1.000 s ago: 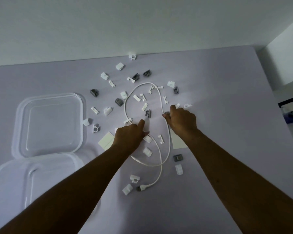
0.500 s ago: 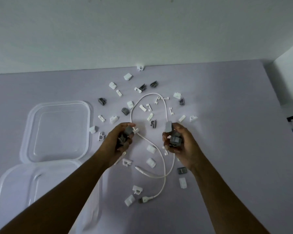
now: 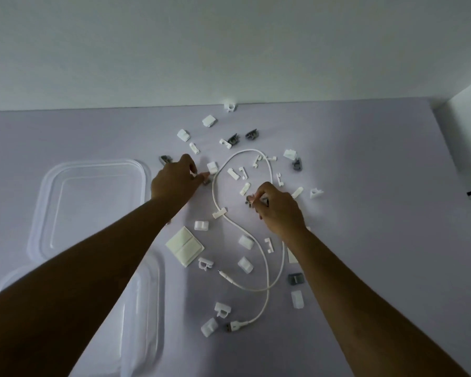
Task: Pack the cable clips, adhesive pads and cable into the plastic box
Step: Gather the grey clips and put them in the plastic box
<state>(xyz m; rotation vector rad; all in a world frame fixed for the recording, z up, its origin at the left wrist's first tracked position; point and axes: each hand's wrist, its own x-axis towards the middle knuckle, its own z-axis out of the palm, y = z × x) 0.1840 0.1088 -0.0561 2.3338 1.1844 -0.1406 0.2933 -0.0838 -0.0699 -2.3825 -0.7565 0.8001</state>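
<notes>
R hand (image 3: 279, 210) pinches grey plastic clip (image 3: 248, 200)

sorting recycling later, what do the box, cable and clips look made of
Plastic box: clear glossy plastic; the table shows through it. Cable: white, smooth, likely rubbery jacket; it lies in soft loops. Cable clips: white or grey, seemingly hard moulded plastic, matte.
</notes>
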